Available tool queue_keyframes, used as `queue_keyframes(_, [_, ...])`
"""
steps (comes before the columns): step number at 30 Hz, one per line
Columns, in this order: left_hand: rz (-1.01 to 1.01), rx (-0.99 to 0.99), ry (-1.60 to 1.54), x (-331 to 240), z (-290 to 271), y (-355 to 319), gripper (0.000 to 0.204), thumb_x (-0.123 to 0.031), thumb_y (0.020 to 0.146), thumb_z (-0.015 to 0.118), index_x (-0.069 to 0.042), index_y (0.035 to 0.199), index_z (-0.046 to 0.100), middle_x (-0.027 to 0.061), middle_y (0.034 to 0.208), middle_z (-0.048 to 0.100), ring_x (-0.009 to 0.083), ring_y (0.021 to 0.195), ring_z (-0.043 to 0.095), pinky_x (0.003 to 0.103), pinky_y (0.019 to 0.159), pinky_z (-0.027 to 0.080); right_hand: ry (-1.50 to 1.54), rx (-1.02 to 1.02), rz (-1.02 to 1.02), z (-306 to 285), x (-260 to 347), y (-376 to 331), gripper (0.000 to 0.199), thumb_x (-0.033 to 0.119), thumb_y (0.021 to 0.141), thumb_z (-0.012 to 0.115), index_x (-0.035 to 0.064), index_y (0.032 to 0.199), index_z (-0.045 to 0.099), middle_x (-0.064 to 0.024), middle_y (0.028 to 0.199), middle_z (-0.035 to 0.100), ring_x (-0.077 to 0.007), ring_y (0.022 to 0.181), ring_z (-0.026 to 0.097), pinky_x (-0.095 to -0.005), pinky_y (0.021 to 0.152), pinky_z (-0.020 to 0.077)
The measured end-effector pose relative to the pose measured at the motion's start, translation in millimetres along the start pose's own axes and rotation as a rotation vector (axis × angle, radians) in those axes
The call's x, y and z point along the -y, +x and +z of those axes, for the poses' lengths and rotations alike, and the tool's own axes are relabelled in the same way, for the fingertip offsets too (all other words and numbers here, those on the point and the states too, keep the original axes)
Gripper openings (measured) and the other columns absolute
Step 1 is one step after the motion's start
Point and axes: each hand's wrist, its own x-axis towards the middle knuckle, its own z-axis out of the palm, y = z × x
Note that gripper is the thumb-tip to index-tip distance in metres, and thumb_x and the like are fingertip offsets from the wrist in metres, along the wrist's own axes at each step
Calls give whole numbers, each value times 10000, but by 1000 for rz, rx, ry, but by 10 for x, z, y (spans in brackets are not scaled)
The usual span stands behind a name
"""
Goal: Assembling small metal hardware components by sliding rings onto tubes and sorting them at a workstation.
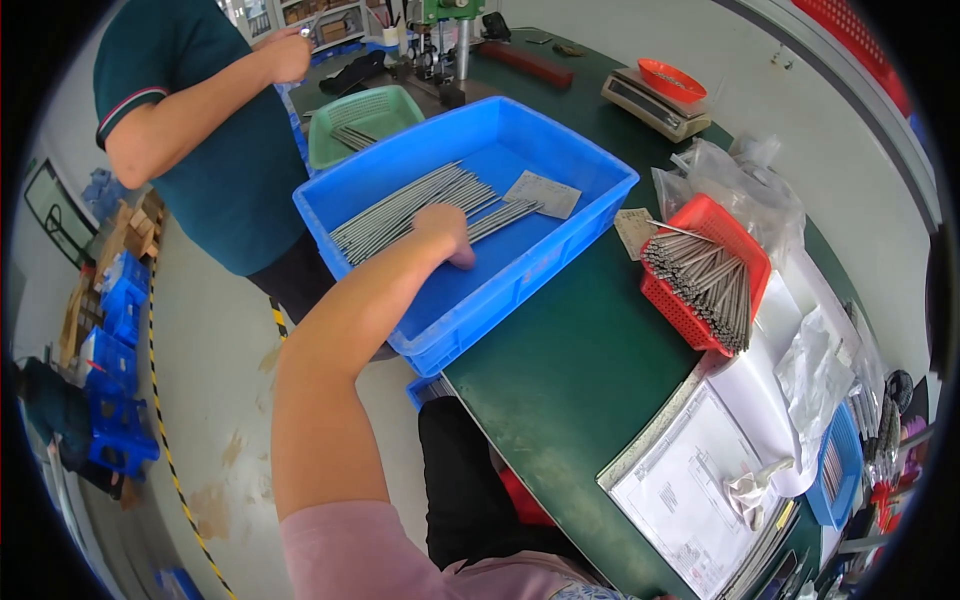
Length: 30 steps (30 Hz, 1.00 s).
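Note:
My left hand (442, 228) reaches down into a large blue plastic bin (490, 297) on the near left part of the table. Its fingers curl over thin metal rods, and the thumb points down toward the bin's floor; the fingertips are hidden behind the hand. Many slender grey metal rods (385, 217) lie side by side to its left, and a smaller bundle of rods (503, 217) extends to its right. Beside them in the bin rests a paper slip (543, 193). My right hand does not show.
Right of the bin, a red basket (672, 313) holds many short metal rods. Documents (690, 490) lie near the front. A green basket (372, 104), a scale (655, 103) and a green machine (447, 12) stand farther back. A co-worker (215, 150) stands at left.

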Motion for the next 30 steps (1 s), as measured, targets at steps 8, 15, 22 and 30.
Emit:
queue_keyframes(8, [19, -9, -32, -33, 34, 83, 336, -214, 638, 642, -44, 926, 668, 142, 988, 636, 264, 941, 611, 342, 792, 490, 19, -7, -3, 30, 158, -45, 85, 81, 744, 626, 8, 724, 587, -143, 576, 502, -282, 508, 512, -371, 474, 410])
queue_keyframes(15, [15, -43, -41, -63, 25, 48, 332, -196, 644, 627, -43, 936, 666, 153, 1012, 628, 266, 966, 603, 344, 794, 485, 14, -21, 19, -41, 331, -95, 79, 74, 734, 632, 17, 696, 593, -133, 545, 494, -282, 481, 503, -372, 452, 403])
queue_keyframes(22, [76, -62, -3, 46, -68, 90, 308, -184, 695, 602, -38, 960, 657, 142, 1028, 626, 269, 981, 596, 356, 807, 478, 117, -72, -29, 4, 320, -57, 79, 62, 695, 622, 56, 652, 556, -119, 504, 441, -271, 397, 420, -370, 401, 349])
queue_keyframes(30, [214, -316, 111, 189, -112, -15, 272, -179, 769, 559, -40, 999, 604, 149, 967, 640, 286, 930, 614, 391, 787, 490, 106, -57, -8, 3, 311, -40, 74, 86, 711, 615, 73, 661, 562, -115, 526, 485, -276, 426, 472, -367, 412, 385])
